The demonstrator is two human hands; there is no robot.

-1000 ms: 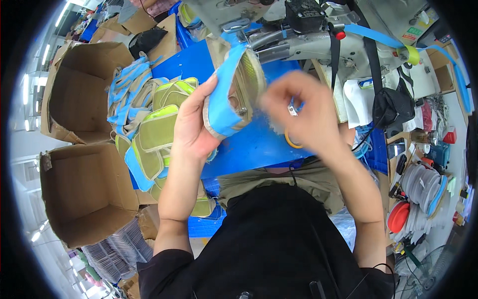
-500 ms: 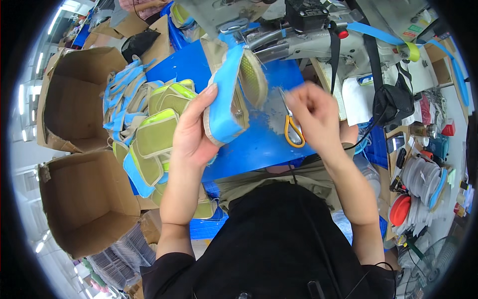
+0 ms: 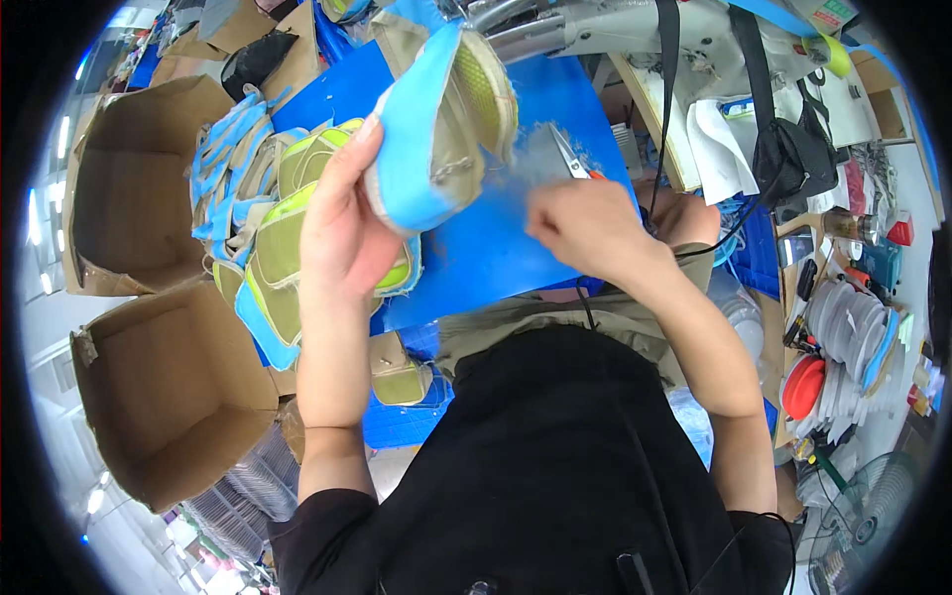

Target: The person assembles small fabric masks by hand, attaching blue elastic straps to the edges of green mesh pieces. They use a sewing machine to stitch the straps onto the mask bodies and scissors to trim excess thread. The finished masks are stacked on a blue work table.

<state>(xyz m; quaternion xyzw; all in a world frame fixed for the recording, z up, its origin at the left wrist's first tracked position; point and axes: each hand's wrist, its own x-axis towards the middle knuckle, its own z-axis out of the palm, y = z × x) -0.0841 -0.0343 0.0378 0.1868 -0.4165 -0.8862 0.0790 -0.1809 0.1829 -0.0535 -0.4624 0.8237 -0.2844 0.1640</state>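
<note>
My left hand (image 3: 342,213) grips a sewn fabric piece (image 3: 418,149), thumb on its outer face. The piece has a light-blue band, a khaki inside and a yellow-green mesh panel, and is raised over the blue tabletop (image 3: 486,268). To its right, my right hand (image 3: 592,230) is closed with its fingers curled, apart from the fabric. What these fingers hold, if anything, is hidden. Scissors (image 3: 568,154) lie beyond this hand, blades pointing away; the hand covers most of their handles.
A heap of olive-green sewn pieces (image 3: 278,243) and blue-and-khaki strips (image 3: 233,188) lies on the left. Two cardboard boxes, one farther (image 3: 129,198) and one nearer (image 3: 169,387), stand beside it. Sewing machine parts (image 3: 605,28) overhang the far side. A black pouch (image 3: 793,159) hangs at right.
My right hand has moved left toward the fabric and now covers the scissors' handles. The left hand still grips the fabric piece, slightly farther left. The whole view has shifted a little.
</note>
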